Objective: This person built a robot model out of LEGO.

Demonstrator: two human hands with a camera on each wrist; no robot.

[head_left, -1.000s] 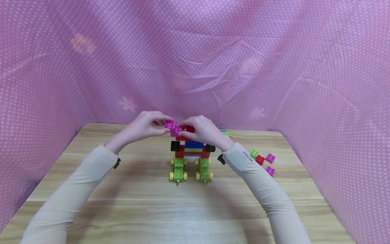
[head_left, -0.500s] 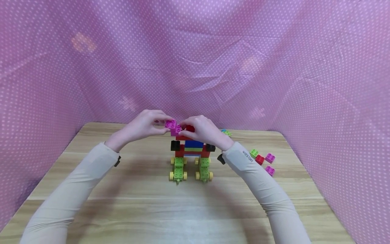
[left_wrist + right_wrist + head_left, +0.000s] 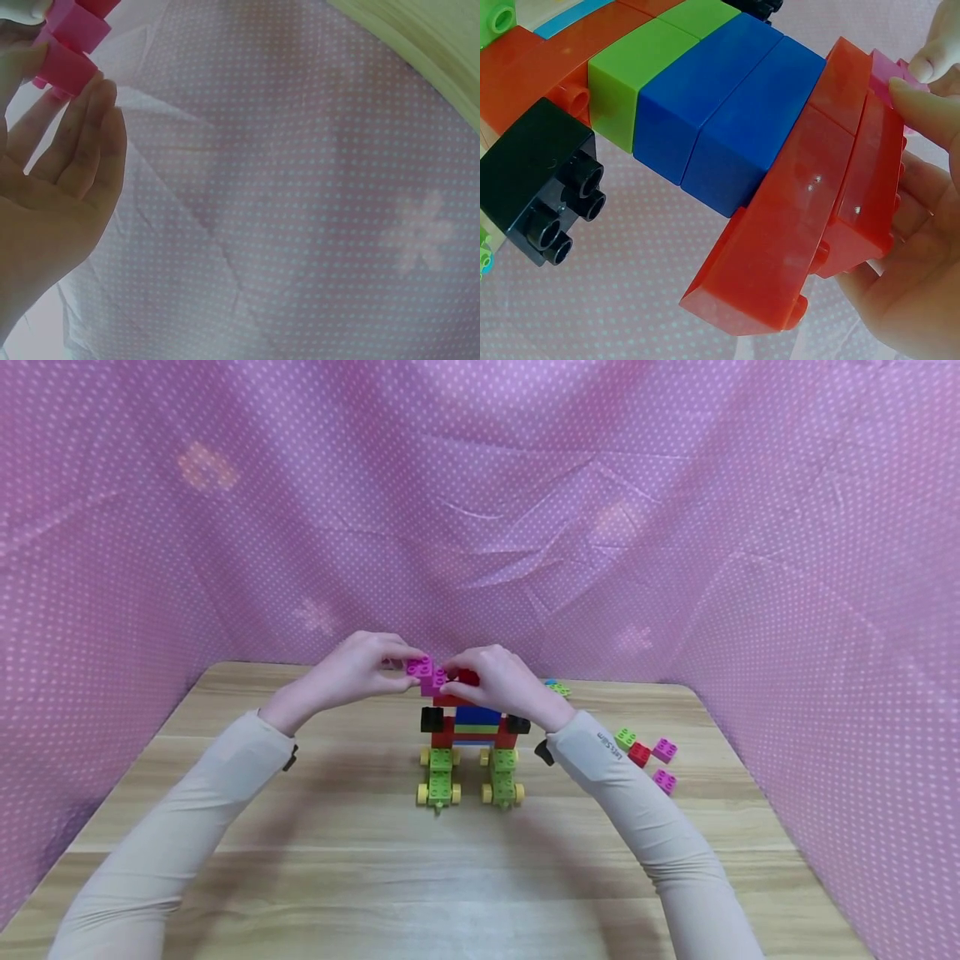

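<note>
A toy figure of big building bricks stands mid-table on green wheeled bases [image 3: 440, 787], with black bricks [image 3: 536, 176] at its sides. Blue bricks [image 3: 731, 112] form its middle, under stacked red bricks [image 3: 810, 187]. At the top left are two stepped pink bricks, an upper one [image 3: 420, 667] and a lower one [image 3: 431, 690]. My left hand [image 3: 356, 672] pinches the upper pink brick [image 3: 66, 67] between thumb and fingers. My right hand [image 3: 502, 681] pinches the lower pink brick at its right side, its fingers reaching behind the red bricks and partly hiding the figure's top.
Loose bricks lie at the right of the wooden table [image 3: 360, 877]: a green one [image 3: 626, 738], a red one [image 3: 639, 754] and two pink ones, the nearer pink brick [image 3: 664, 781] apart. Green and blue pieces [image 3: 558, 688] sit behind my right wrist. A pink dotted curtain [image 3: 480, 527] surrounds the table.
</note>
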